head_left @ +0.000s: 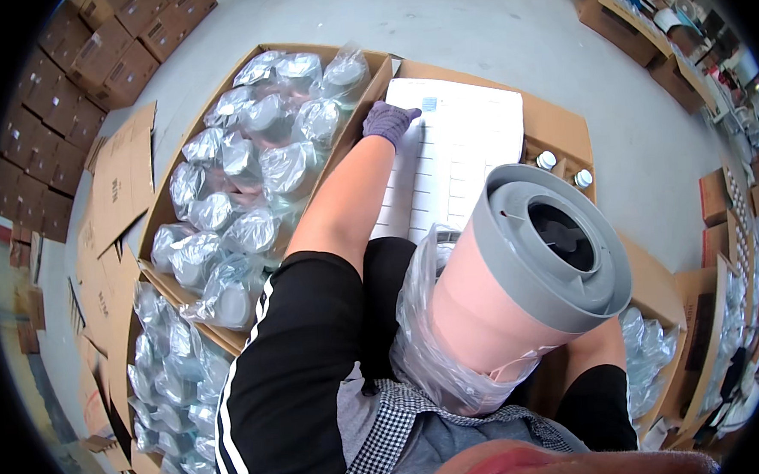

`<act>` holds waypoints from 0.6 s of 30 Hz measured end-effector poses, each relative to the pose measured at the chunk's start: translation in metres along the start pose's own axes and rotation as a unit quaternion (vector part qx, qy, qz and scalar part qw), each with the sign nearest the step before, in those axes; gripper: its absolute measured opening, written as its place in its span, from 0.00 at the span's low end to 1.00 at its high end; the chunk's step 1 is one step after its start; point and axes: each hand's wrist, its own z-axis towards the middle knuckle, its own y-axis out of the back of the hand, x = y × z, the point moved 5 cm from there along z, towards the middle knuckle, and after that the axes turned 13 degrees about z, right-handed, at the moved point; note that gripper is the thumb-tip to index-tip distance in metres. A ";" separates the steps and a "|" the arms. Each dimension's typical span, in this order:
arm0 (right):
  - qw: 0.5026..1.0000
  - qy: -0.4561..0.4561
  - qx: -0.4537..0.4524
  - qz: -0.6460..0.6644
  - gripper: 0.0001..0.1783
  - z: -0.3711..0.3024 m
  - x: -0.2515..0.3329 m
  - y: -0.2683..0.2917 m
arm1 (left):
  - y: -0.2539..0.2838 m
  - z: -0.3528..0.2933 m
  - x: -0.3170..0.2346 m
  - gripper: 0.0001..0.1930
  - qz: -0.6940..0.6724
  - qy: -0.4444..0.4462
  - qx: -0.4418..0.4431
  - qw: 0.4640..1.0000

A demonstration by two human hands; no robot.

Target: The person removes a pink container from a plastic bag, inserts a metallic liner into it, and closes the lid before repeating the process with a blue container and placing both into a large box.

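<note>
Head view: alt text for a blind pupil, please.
A person's gloved left hand is at a white ruled sheet; a pink-and-grey cylinder, partly in clear plastic, tilts before their body. An open carton of plastic-wrapped items stands at left.

The sheet [469, 138] lies on a carton [558, 129], behind the canister [486, 296] and right of a box [378, 84] holding containers [288, 169].

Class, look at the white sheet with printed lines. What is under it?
A cardboard box shows past the edge of the white sheet, with white-capped bottles inside. Whatever lies directly beneath the paper is hidden.
</note>
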 end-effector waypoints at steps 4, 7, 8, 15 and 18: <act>0.988 0.096 -0.105 -0.063 0.20 -0.005 0.028 0.025 | 0.018 -0.005 -0.007 0.35 -0.227 -0.099 0.154 0.957; 0.969 0.189 -0.156 -0.044 0.20 0.004 0.083 0.043 | 0.073 -0.071 -0.016 0.27 -0.341 -0.215 0.157 0.902; 0.968 0.206 -0.144 -0.009 0.20 0.014 0.111 0.049 | 0.087 -0.088 -0.022 0.24 -0.373 -0.259 0.157 0.877; 0.986 0.148 0.032 0.074 0.20 0.055 0.252 0.016 | 0.126 -0.208 -0.026 0.23 -0.454 -0.368 0.150 0.798; 0.978 0.183 0.033 0.095 0.18 0.049 0.255 0.021 | 0.123 -0.221 -0.025 0.25 -0.478 -0.379 0.175 0.773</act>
